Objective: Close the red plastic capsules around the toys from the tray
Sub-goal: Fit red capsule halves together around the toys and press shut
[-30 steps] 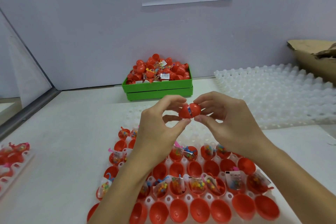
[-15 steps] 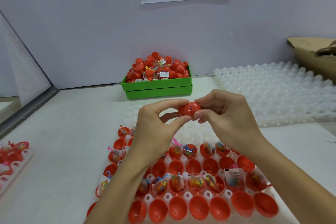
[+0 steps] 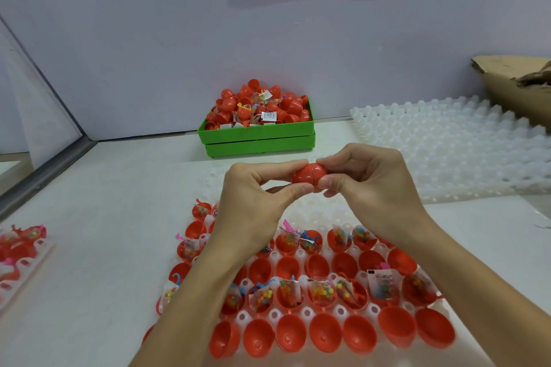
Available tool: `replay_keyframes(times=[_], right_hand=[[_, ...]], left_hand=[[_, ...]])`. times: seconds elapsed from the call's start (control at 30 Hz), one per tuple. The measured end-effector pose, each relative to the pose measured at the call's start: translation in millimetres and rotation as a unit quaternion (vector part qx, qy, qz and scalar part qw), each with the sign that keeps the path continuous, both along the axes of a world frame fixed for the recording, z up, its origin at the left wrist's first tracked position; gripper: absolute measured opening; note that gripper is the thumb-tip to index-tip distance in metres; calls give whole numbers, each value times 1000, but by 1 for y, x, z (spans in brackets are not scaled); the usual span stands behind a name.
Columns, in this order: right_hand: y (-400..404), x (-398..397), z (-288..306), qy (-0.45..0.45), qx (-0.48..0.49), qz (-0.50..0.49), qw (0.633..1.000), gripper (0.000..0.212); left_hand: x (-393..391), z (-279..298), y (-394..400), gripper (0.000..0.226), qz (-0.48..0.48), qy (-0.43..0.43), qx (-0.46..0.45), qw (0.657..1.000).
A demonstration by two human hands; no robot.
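Observation:
A red capsule (image 3: 308, 175) is held in the air above the table, its two halves pressed together with no toy showing. My left hand (image 3: 253, 202) pinches its left end between thumb and forefinger. My right hand (image 3: 369, 185) pinches its right end the same way. Below them lies a white tray (image 3: 316, 211) with rows of open red capsule halves (image 3: 325, 334); some are empty and several hold small bagged toys (image 3: 320, 292).
A green bin (image 3: 258, 140) heaped with closed red capsules stands at the back against the wall. Empty white trays (image 3: 447, 146) lie at the right, with a cardboard box (image 3: 518, 89) behind. Another tray with red pieces (image 3: 18, 250) sits at the left edge.
The two capsule halves, apart with a toy showing between them a second ago, are now pressed together. Both hands have stayed in place above the tray.

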State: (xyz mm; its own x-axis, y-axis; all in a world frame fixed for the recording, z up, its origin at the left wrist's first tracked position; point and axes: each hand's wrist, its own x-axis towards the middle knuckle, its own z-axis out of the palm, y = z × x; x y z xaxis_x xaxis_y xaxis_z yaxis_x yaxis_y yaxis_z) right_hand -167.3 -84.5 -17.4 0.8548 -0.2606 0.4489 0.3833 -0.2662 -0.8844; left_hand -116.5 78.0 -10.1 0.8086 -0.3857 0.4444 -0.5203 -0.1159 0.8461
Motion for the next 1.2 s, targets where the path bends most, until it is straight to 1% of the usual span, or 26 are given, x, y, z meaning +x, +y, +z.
replay_keyframes(times=[0.23,0.4,0.63,0.83,0.97,1.2], right_hand=[[4,1,-2,-4,15,-18,1000,30],[1,1,0,-5,29,-7,1000,29],[-1,0,2,-2,17,4,1000,29],[-2,0,1,0,-34,-5,999,28],[-1,1,0,0,-51,-8,999,34],[0,1,-1,-16,-8,-21,1000,35]], left_hand=[[1,-1,0,32,8,-15,2,1000],[1,-3,-1,32,8,-12,-2,1000],[1,-2,0,32,8,-15,7,1000],[1,-4,-1,30,24,-13,18,999],[2,-4,0,28,41,-12,31,999],[1,-1,0,29,37,5,13,999]])
